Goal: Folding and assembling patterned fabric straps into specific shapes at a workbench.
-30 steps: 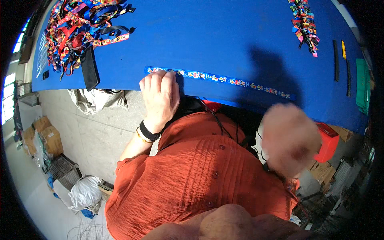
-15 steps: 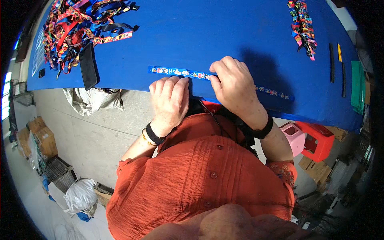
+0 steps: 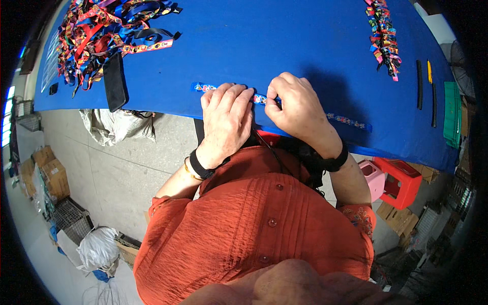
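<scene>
A narrow blue ribbon (image 3: 259,98) with a colourful printed pattern lies along the near edge of the blue-covered table, slanting down toward the right. My left hand (image 3: 227,114) rests over its left part, fingers stretched out and lying on it. Just to the right, my right hand (image 3: 301,108) is closed, thumb and fingertips pinching the ribbon. Its palm hides the middle stretch, and the right end comes out beyond my wrist. A short bit of ribbon shows between the two hands.
A tangled heap of printed ribbons (image 3: 96,40) lies far left, beside a black flat case (image 3: 116,82). Bundled ribbons (image 3: 384,38) lie far right, near dark strips (image 3: 419,84), a yellow-ended tool (image 3: 430,71) and a green object (image 3: 451,114). Red (image 3: 401,183) and pink stools (image 3: 373,178) stand below.
My left hand has moved right and slightly forward along the ribbon, closer to my right hand, its fingers now over the printed part. My right hand keeps its pinch, nearly in place.
</scene>
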Demonstrator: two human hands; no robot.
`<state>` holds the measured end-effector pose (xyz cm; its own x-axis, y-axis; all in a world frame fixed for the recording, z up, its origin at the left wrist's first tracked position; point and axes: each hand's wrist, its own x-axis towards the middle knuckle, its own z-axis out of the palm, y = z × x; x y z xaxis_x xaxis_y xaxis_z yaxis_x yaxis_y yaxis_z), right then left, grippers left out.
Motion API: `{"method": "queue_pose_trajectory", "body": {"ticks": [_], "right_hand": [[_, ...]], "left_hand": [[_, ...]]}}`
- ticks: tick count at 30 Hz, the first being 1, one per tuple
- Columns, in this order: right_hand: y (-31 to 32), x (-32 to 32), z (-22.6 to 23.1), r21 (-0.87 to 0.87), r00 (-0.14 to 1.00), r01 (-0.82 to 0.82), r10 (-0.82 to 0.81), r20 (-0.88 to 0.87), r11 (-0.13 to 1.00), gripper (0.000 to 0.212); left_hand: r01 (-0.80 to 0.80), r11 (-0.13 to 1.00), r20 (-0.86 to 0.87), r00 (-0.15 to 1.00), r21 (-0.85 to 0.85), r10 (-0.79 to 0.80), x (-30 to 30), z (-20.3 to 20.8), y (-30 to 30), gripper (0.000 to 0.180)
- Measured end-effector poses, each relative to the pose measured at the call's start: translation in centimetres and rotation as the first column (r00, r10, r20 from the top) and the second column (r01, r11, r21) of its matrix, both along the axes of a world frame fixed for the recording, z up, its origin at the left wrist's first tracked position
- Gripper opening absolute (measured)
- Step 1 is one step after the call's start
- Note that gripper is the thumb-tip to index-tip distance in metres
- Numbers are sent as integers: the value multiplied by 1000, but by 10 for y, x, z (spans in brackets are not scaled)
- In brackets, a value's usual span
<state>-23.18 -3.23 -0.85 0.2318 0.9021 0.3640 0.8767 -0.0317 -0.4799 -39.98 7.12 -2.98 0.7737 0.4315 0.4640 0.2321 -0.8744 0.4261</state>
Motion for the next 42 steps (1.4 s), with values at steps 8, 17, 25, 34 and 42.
{"method": "queue_pose_trajectory", "body": {"ticks": [8, 17, 25, 34, 42], "right_hand": [[-8, -3, 16, -127, 838, -1, -68, -542, 992, 12], [-13, 3, 20, -23, 614, -28, -1, -789, 999, 15], [-16, 17, 46, -17, 765, 0, -11, -643, 1000, 16], [-16, 34, 59, 1, 725, 72, -51, -686, 997, 14], [-20, 39, 60, 41, 668, 73, -19, -744, 997, 16]], "left_hand": [[68, 996, 66, 996, -63, -64, 4, -1, 1, 31], [197, 396, 205, 978, -897, -22, 14, 25, -2, 13], [119, 343, 79, 988, -932, -129, 31, 57, 17, 19], [137, 497, 73, 987, -857, -146, 51, 87, 18, 25], [190, 543, 102, 977, -818, -189, 59, 86, 19, 26]]}}
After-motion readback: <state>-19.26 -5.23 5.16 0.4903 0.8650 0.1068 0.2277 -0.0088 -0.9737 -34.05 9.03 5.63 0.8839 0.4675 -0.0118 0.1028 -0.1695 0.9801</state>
